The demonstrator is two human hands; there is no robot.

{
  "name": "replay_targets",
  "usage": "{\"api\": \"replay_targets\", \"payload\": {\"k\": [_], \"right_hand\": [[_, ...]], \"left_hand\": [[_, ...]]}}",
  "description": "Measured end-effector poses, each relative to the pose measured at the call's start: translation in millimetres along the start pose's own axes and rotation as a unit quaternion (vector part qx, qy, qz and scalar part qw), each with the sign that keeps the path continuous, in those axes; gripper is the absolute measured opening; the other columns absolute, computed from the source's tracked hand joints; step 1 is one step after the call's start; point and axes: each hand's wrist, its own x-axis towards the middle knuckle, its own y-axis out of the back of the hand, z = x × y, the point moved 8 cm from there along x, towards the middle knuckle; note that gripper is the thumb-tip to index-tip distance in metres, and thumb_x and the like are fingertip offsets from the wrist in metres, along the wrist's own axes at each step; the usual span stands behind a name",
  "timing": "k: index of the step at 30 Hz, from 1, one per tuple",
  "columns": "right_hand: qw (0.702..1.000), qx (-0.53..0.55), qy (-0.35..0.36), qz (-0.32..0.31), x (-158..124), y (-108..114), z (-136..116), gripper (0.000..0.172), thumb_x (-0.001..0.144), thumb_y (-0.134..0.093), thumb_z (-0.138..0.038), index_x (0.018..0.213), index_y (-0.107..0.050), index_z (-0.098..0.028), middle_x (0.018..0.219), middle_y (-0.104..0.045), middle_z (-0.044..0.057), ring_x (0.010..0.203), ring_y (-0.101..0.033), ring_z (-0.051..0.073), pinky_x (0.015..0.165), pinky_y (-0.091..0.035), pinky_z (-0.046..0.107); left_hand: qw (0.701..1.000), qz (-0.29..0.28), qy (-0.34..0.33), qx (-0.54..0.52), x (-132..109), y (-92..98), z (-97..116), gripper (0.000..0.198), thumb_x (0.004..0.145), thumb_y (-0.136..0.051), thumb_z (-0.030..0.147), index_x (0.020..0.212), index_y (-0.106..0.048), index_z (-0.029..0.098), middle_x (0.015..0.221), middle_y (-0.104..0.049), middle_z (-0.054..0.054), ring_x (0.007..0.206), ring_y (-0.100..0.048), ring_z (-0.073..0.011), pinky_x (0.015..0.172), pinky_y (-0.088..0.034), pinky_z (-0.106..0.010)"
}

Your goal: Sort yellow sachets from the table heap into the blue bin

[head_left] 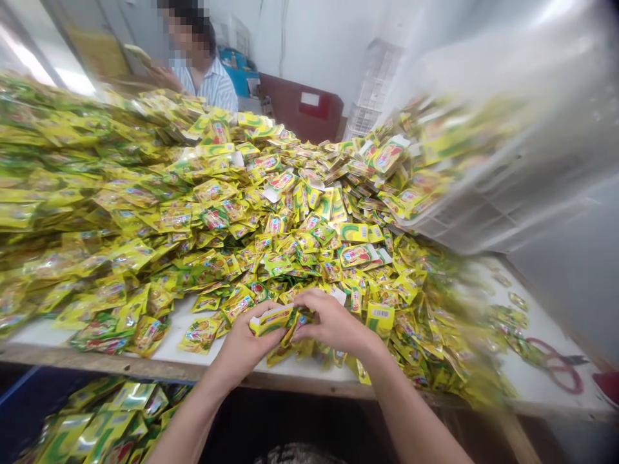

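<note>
Near the front edge of the bench [183,314], we have a small yellow box [271,321] in our left hand [245,338]. Our left grip is pinching it, with the thumb on the near side. Our right hand [333,320] is just beside the box, and its grip seems to be pinching a shiny packet [301,319]. Our fingers hide part of it, so we cannot tell if there is more than one.

The step looks like bringing packet and box together. To do it well, we should hold the box gently, so its thin sides do not bend. We should line the packet up flat, with no corners folded over. It looks slick, so a firm pinch near its middle should help. A white flap [255,325] shows on the box, and we should mind it does not catch. The big heap [213,258] behind our hands could slide, so small moves are best. The scissors [573,361] lie well apart, off to our right.
</note>
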Motion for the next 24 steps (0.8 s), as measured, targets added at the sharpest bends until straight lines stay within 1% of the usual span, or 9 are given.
{"api": "replay_targets", "payload": {"k": [2,4,7,9,11,14,17,20,24], "right_hand": [[0.999,0.021,-0.023,-0.010,-1.1,-3.9,7.5,0.028,0.069,-0.080,-0.032,0.091,-0.067,-0.020,0.079,-0.061,-0.002,0.074,-0.055,0.015,0.063,-0.041,0.023],[0.995,0.061,-0.055,0.054,-4.2,6.6,14.8,0.020,0.073,-0.076,-0.033,0.082,-0.065,-0.019,0.068,-0.056,-0.005,0.064,-0.051,0.013,0.058,-0.038,0.022],[0.961,0.164,-0.072,0.212,-14.8,30.0,16.0,0.019,0.079,-0.070,-0.035,0.088,-0.065,-0.019,0.077,-0.063,-0.001,0.070,-0.057,0.016,0.064,-0.044,0.026],[0.938,0.220,-0.067,0.260,-20.8,31.1,11.4,0.022,0.081,-0.068,-0.036,0.095,-0.064,-0.019,0.087,-0.067,0.003,0.078,-0.060,0.019,0.070,-0.047,0.029],[0.940,0.187,-0.064,0.278,-25.4,24.3,6.1,0.020,0.083,-0.066,-0.037,0.094,-0.065,-0.020,0.085,-0.066,0.003,0.077,-0.059,0.019,0.068,-0.047,0.029],[0.952,0.012,-0.071,0.297,-33.8,14.6,3.2,0.012,0.084,-0.065,-0.033,0.084,-0.065,-0.021,0.078,-0.061,0.002,0.072,-0.054,0.017,0.065,-0.042,0.028],[0.953,-0.107,-0.084,0.271,-37.8,11.4,6.4,0.015,0.083,-0.065,-0.028,0.072,-0.060,-0.020,0.074,-0.057,0.001,0.071,-0.052,0.017,0.065,-0.039,0.028],[0.978,-0.122,-0.066,0.158,-32.3,9.4,4.1,0.012,0.082,-0.066,-0.020,0.072,-0.060,-0.020,0.077,-0.058,0.000,0.074,-0.054,0.016,0.066,-0.039,0.025],[0.988,-0.134,-0.049,0.059,-28.7,13.5,-1.5,0.013,0.081,-0.064,-0.011,0.089,-0.064,-0.021,0.088,-0.063,0.002,0.082,-0.058,0.017,0.072,-0.041,0.025]], "left_hand": [[0.999,0.028,0.019,-0.014,-4.6,3.7,-7.0,0.035,0.074,-0.071,0.028,0.107,-0.064,0.017,0.099,-0.072,-0.005,0.091,-0.066,-0.0224,0.084,-0.050,-0.031],[0.997,0.065,0.038,-0.011,-10.2,3.7,-17.6,0.046,0.075,-0.069,0.028,0.118,-0.057,0.018,0.105,-0.069,-0.005,0.092,-0.066,-0.0221,0.082,-0.051,-0.031],[0.992,0.083,-0.007,0.092,-15.0,-10.0,-19.4,0.055,0.077,-0.065,0.029,0.129,-0.048,0.022,0.113,-0.062,-0.007,0.099,-0.062,-0.0237,0.080,-0.051,-0.032],[0.978,0.078,-0.061,0.184,-14.6,-25.1,-14.6,0.050,0.079,-0.062,0.031,0.127,-0.048,0.022,0.110,-0.058,-0.008,0.100,-0.059,-0.0252,0.083,-0.050,-0.036],[0.960,0.094,-0.085,0.251,-11.9,-35.0,-13.5,0.042,0.079,-0.062,0.034,0.118,-0.052,0.021,0.099,-0.056,-0.007,0.091,-0.058,-0.0256,0.079,-0.050,-0.039],[0.935,0.150,-0.083,0.312,-6.8,-38.3,-16.4,0.037,0.074,-0.067,0.035,0.104,-0.051,0.020,0.092,-0.053,-0.005,0.086,-0.057,-0.0272,0.071,-0.050,-0.039],[0.919,0.180,-0.092,0.339,-4.6,-43.7,-18.3,0.035,0.074,-0.066,0.030,0.103,-0.050,0.021,0.094,-0.054,-0.006,0.090,-0.057,-0.0287,0.074,-0.049,-0.039],[0.918,0.194,-0.114,0.327,-7.3,-53.4,-16.9,0.036,0.071,-0.064,0.021,0.104,-0.050,0.020,0.095,-0.054,-0.008,0.092,-0.056,-0.0291,0.077,-0.049,-0.040],[0.959,0.141,-0.095,0.225,-11.0,-64.0,-18.2,0.037,0.074,-0.065,0.025,0.108,-0.050,0.020,0.095,-0.055,-0.007,0.088,-0.057,-0.0264,0.075,-0.048,-0.037]]}}
